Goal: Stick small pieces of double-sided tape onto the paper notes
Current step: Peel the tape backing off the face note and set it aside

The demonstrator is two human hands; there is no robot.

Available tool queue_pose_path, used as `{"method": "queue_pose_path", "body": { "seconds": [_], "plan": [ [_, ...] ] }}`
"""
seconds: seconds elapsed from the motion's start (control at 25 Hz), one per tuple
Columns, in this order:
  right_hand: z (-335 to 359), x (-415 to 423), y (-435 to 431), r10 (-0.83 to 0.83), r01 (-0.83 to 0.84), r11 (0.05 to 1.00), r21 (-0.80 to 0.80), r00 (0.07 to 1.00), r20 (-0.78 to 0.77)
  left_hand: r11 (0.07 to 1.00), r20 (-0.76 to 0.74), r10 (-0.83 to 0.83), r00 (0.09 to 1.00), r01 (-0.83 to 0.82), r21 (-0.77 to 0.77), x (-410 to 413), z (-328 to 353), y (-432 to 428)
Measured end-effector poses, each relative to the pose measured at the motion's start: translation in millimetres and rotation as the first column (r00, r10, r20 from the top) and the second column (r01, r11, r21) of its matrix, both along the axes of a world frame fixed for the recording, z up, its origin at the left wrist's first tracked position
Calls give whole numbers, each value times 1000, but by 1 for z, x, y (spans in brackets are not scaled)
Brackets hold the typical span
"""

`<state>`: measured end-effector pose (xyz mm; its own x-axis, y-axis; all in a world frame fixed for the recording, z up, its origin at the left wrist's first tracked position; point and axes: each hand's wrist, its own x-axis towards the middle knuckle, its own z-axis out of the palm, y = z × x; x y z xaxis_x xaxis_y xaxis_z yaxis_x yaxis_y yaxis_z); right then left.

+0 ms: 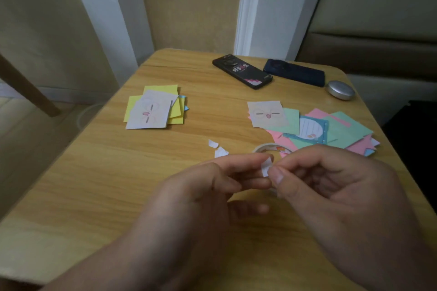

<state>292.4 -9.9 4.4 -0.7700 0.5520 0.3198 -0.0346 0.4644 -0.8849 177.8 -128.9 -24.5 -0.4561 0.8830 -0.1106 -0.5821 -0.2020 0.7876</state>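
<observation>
Above the near middle of the wooden table (pixel 118 172), my left hand (pixel 212 191) and my right hand (pixel 331 184) meet fingertip to fingertip. Both pinch a small white piece of tape (pixel 266 166) between them. Just behind my fingers lies the tape roll (pixel 267 148), mostly hidden. One pile of paper notes (pixel 153 108), yellow with white face-printed ones on top, lies at the left. A second pile of notes (pixel 314 127), pink, green and blue, spreads out at the right. Two torn white backing scraps (pixel 218 147) lie on the table between the piles.
Two dark phones (pixel 242 71) (pixel 294 72) lie at the table's far edge. A round silver tin (pixel 341 90) sits at the far right corner. A wooden chair leg (pixel 26 87) slants at the left, off the table.
</observation>
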Motion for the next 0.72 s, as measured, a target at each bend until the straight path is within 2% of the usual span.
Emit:
{"method": "queue_pose_path", "body": {
  "seconds": [0.12, 0.2, 0.28, 0.36, 0.44, 0.72],
  "plan": [
    [-1, 4, 3, 11, 7, 981, -194, 996, 92, 999, -151, -36, 988, 31, -38, 2, -10, 2],
    [-4, 6, 8, 37, 5, 963, -271, 988, 149, 999, -329, -37, 943, 22, -49, 4, -13, 2],
    [-7, 6, 10, 89, -31, 938, -346, 984, 152, 998, -559, 12, 829, -41, -39, 9, -15, -2],
    [-8, 7, 11, 135, -74, 899, -433, 984, 112, 977, -684, 163, 711, -213, 12, 13, -9, -5],
    [-7, 7, 11, 144, -88, 880, -466, 986, 85, 954, -703, 210, 679, -299, -4, 15, -2, -5],
    [-7, 9, 3, 121, -97, 935, -340, 991, 49, 938, -582, 219, 783, -333, -95, 12, 3, -7]
  ]
}}
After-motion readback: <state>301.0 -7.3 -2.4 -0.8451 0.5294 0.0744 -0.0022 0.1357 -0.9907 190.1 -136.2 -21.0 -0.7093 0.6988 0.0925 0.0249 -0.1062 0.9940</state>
